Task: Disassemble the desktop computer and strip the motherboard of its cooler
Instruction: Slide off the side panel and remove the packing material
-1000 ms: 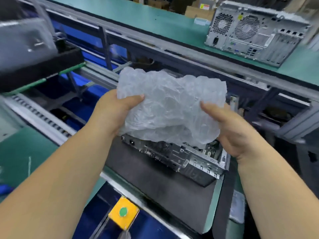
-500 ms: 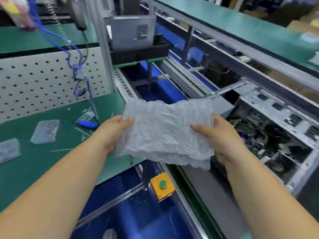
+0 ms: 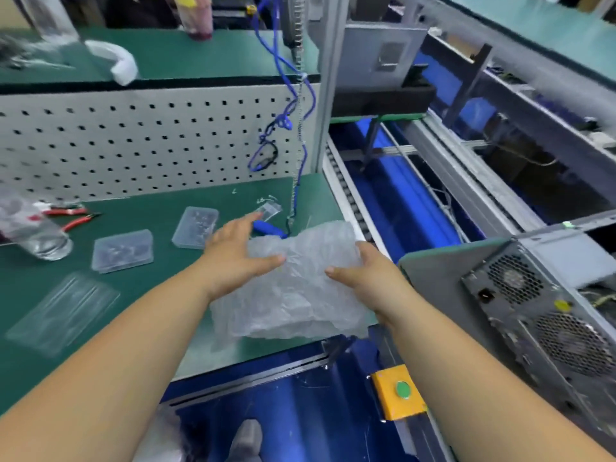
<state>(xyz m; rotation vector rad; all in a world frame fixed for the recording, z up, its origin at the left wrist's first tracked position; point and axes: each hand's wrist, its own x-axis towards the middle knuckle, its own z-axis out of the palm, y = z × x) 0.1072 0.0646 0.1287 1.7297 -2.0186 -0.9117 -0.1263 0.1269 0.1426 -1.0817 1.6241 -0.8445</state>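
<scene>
On the green counter lay, from the left, a flat clear tray, two clear plastic boxes and red-handled pliers near the pegboard. The left hand rested on the left edge of a crumpled sheet of bubble wrap, its thumb pressed on top and its fingers stretched out past the sheet toward a blue-handled tool. The right hand gripped the sheet's right edge, thumb over the top and fingers curled beneath. The sheet spanned the gap between both hands and lay over the counter's right front corner. To the right of the hands, well apart from them, the desktop computer lay on its side on the conveyor, its fan-grilled rear panel turned toward the viewer and its long axis running away to the upper right. A yellow box with a green button sat below the right forearm. Compared with half a second before, the sheet had come down from mid-air to the counter, and the left fingers had opened.
</scene>
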